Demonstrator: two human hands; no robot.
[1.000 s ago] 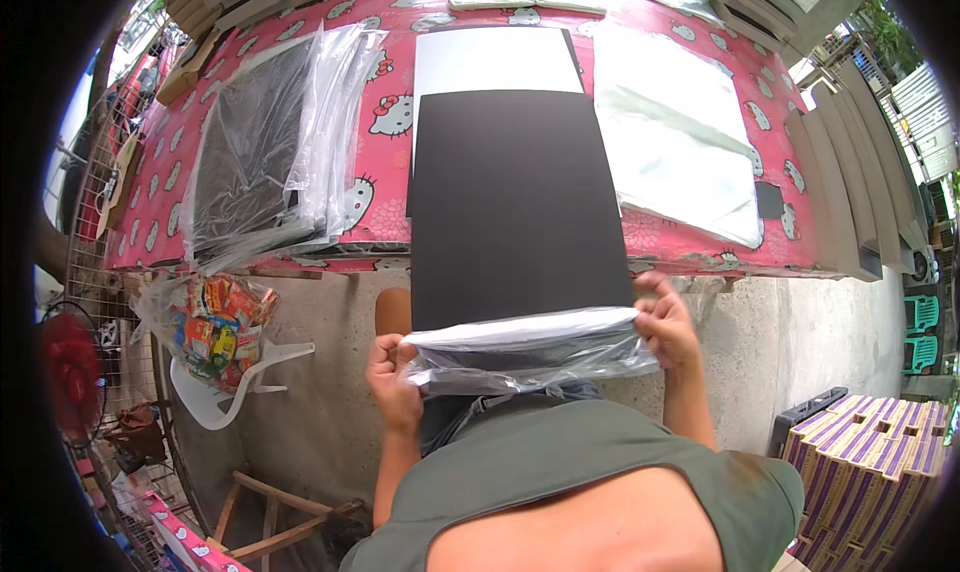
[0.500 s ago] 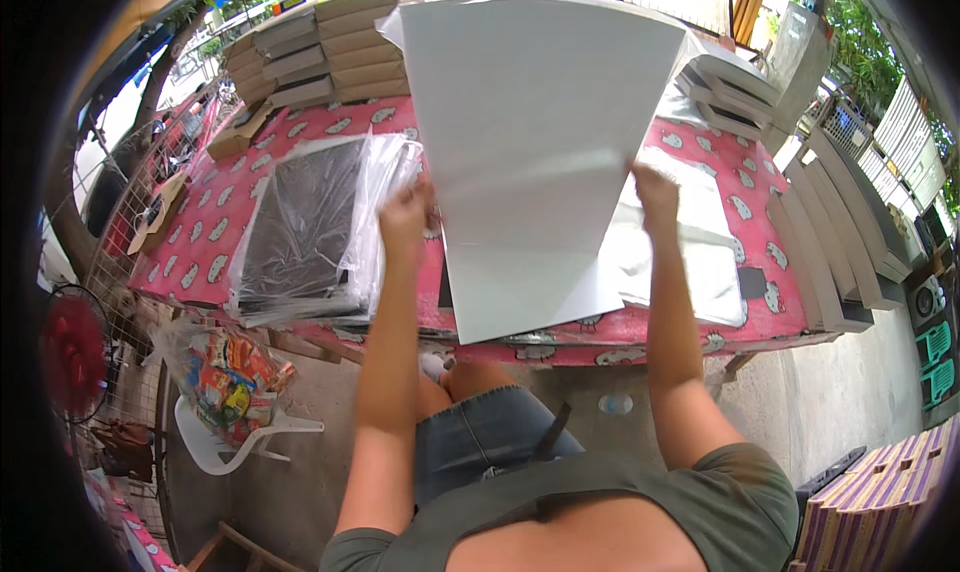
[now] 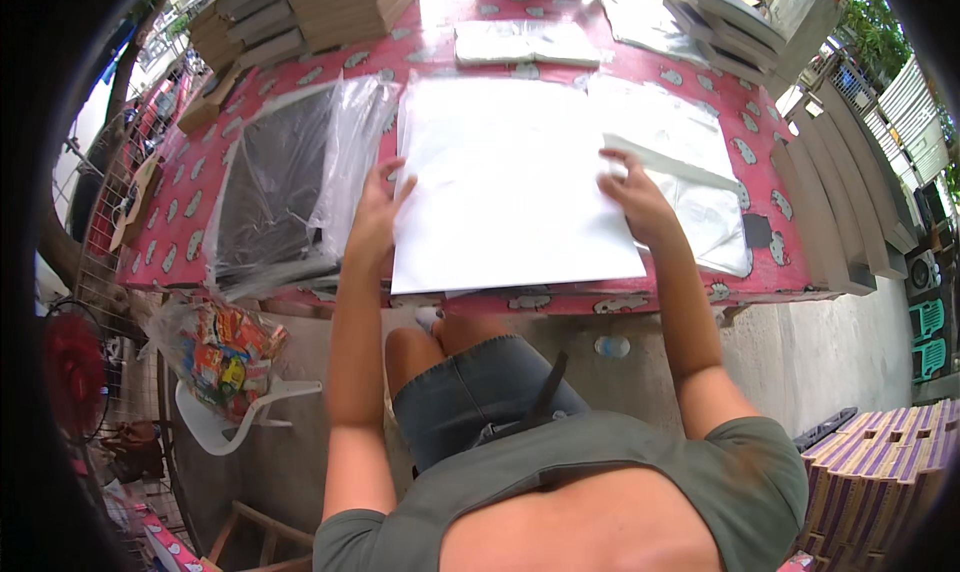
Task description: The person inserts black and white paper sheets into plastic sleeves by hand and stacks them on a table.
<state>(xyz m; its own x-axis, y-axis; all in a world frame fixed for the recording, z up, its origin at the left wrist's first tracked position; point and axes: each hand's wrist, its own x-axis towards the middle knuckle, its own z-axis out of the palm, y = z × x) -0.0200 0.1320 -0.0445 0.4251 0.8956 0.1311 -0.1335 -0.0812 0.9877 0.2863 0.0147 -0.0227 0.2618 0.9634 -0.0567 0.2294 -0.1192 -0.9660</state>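
A large white sheet (image 3: 510, 182) lies flat near the front edge of the table, bright with glare. At its left edge is my left hand (image 3: 378, 207), open, thumb and fingers apart beside the border. My right hand (image 3: 636, 198) is open at the opposite edge, its fingers spread and curved toward the sheet. To the left lies a stack of dark sheets in clear plastic sleeves (image 3: 275, 182). White plastic-wrapped packs (image 3: 690, 217) lie just right of the sheet. Whether my fingertips touch the sheet is hard to make out.
A pink patterned cloth (image 3: 185, 237) covers the table. Grey-brown boxes (image 3: 340, 7) are stacked at the back left, with more box pieces (image 3: 835, 187) along the right side. Another white pack (image 3: 525, 42) lies behind the sheet. A white chair (image 3: 230, 427) holds a bag of colourful wrappers (image 3: 235, 357).
The white sheet, raised upright between my hands before, now lies flat on the table. My hands have loosened from its edges, and the view has tilted slightly.
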